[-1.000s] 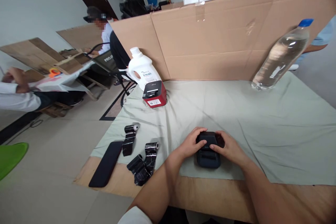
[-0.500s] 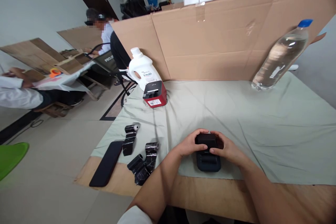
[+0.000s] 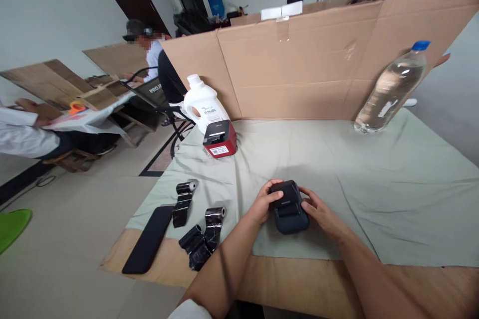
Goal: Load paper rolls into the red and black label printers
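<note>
A small dark portable printer [image 3: 291, 209], with a paper slot across its middle, sits turned slightly on the cloth in front of me. My left hand [image 3: 265, 202] grips its upper left part, thumb on the lid and fingers behind the far edge. On the opposite side my right hand [image 3: 320, 212] holds the right edge between thumb and fingers; some of its fingertips are hidden. Left of my forearm lie partly unrolled rolls of shiny black film: one roll [image 3: 183, 203] near a black flat case [image 3: 148, 240], and others [image 3: 204, 239] closer to me.
A red and black boxy device [image 3: 220, 139] stands before a white jug [image 3: 204, 102]. At the back right a large water bottle [image 3: 391, 89] leans by the cardboard screen [image 3: 299, 70]. Other people sit at a table [image 3: 88, 119] on the left.
The printer has turned counter-clockwise and shifted slightly left and away from me. My right thumb has slid off its top to the right edge; the left thumb still rests on the lid.
</note>
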